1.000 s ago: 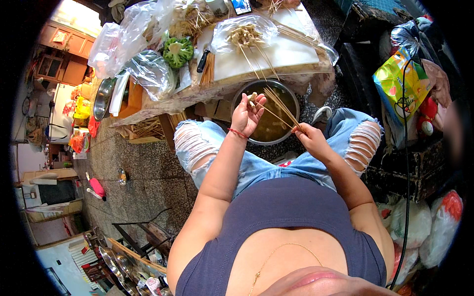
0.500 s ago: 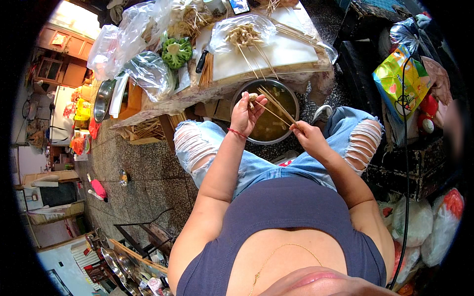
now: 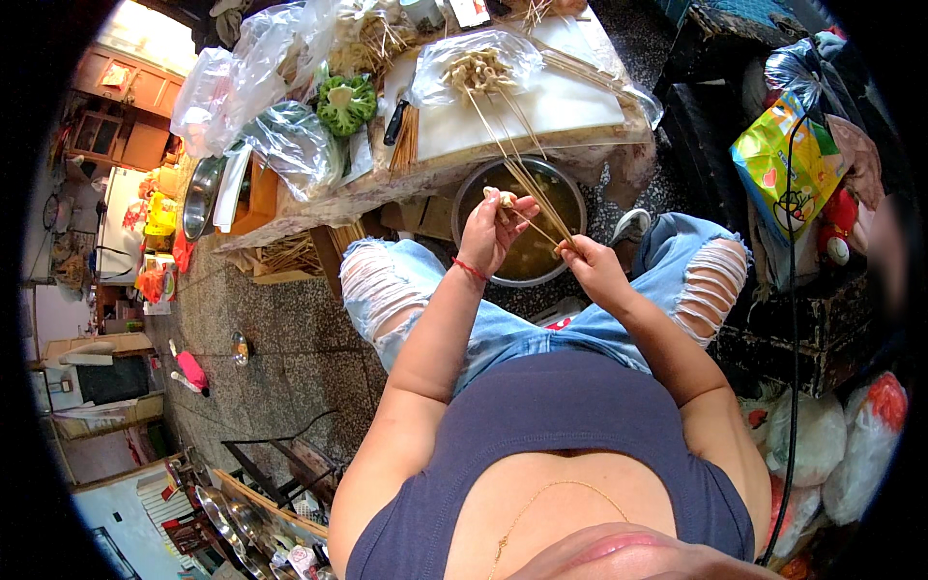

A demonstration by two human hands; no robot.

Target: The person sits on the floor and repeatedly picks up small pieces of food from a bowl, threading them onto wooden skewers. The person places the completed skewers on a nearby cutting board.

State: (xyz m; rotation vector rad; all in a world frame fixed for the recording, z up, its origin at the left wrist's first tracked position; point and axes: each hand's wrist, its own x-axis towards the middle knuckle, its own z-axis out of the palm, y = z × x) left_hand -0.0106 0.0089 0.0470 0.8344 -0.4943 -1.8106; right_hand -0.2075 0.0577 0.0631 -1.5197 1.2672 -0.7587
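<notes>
My left hand, with a red cord at the wrist, pinches a small pale piece of food. One thin skewer runs from that piece back to my right hand. The same right hand grips a bundle of bamboo skewers, their far ends pointing up and to the left. Below both hands a round metal basin holds cloudy yellowish liquid with pale pieces in it. Beyond it, skewered pale food lies heaped on a clear plastic bag, several sticks pointing toward me.
A white board covers part of the low table. On its left are a black-handled knife, loose skewers, green broccoli and plastic-wrapped greens. A black cable hangs at the right, before stacked dark boxes and bags.
Both hands have come slightly closer together, the right one shifting a little left. The skewer bundle now points more steeply away from me. The food piece stays in my left fingers.
</notes>
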